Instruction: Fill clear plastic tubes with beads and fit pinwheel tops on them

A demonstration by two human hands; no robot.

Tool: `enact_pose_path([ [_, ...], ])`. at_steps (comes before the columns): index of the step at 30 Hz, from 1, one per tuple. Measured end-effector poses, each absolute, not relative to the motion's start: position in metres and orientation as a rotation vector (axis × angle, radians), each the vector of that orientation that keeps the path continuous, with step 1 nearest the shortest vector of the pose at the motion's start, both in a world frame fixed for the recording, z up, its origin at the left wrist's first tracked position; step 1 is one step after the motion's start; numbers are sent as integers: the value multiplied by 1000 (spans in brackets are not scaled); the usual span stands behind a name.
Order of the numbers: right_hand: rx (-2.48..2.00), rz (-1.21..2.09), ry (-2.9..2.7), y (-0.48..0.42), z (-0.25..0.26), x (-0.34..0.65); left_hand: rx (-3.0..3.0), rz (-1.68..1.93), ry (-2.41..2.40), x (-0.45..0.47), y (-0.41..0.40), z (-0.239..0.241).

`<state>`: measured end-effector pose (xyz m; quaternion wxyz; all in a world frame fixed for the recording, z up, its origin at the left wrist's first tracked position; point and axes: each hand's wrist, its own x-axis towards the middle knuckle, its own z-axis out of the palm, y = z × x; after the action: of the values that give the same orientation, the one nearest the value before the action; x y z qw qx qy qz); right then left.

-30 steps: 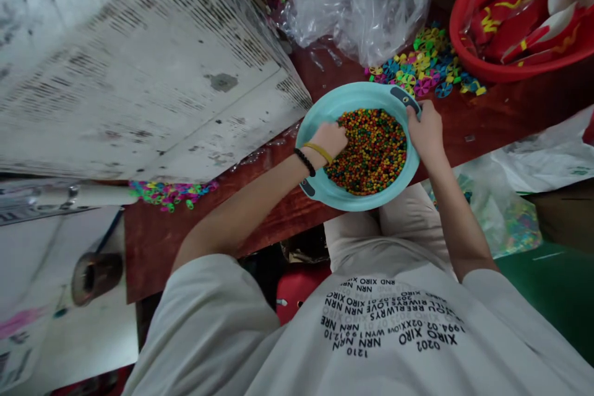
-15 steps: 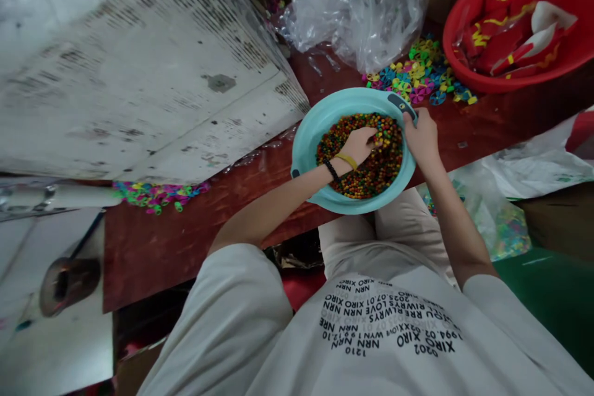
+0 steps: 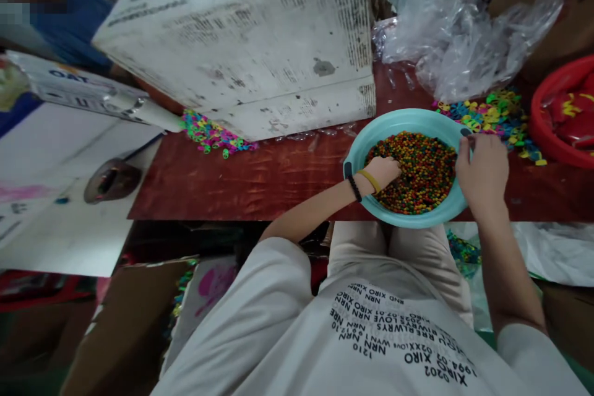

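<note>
A light-blue plastic basin [image 3: 408,220] sits at the table's front edge, partly over my lap. Small round beads [image 3: 417,167] in red, orange, yellow, green and dark colours cover its bottom. My left hand [image 3: 384,172], with a yellow band and a dark beaded bracelet at the wrist, is in the basin's left part. Its fingers are curled down among the beads, with the tips hidden. On the right, my right hand [image 3: 485,167] is closed round the basin's rim at the dark handle, thumb on the inner side.
Behind the basin lie colourful plastic pieces [image 3: 496,112] and crumpled clear bags [image 3: 455,31]. A red basin [image 3: 541,117] holds red packages at right. A large stained white box [image 3: 278,55] stands left on the red table [image 3: 232,192], more small pieces [image 3: 213,136] beside it.
My view has turned left, so everything sits further right. My left hand has moved from the right part of the beads to the left part. My right hand stays on the rim.
</note>
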<state>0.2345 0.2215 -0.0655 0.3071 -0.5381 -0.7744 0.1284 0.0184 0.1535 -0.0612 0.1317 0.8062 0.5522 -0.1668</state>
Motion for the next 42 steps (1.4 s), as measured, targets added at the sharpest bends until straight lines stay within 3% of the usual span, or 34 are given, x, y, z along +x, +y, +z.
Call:
enact_pose_path([
  [4, -1238, 762, -2503, 221, -68, 220, 2204, -208, 1762, -16, 153, -43],
  [7, -1174, 938, -2664, 218, -74, 205, 1864, 179, 2245, -67, 138, -30],
  [9, -1166, 877, -2688, 219, -76, 192, 1507, 214, 2537, -105, 127, -32],
  [14, -999, 464, -2988, 233, -77, 155, 1112, 154, 2755, -160, 111, -77],
  [21, 354, -84, -3342, 242, -93, 135, 1062, 335, 2672, -181, 87, -116],
  [23, 469, -113, -3328, 244, -98, 135, 1065, 464, 2614, -181, 79, -117],
  [26, 441, -70, -3341, 247, -103, 138, 1053, 930, 2345, -167, 65, -113],
  [30, -17, 350, -3299, 246, -101, 144, 1099, 1350, 1804, -133, 44, -89],
  [33, -428, 963, -3014, 242, -90, 150, 1179, 1330, 1686, -106, 40, -63],
  [36, -529, 1500, -2612, 234, -73, 155, 1221, 1197, 1660, -76, 50, -48],
  [42, -644, 1775, -2203, 217, -52, 161, 1233, 1086, 1699, -12, 78, -53],
])
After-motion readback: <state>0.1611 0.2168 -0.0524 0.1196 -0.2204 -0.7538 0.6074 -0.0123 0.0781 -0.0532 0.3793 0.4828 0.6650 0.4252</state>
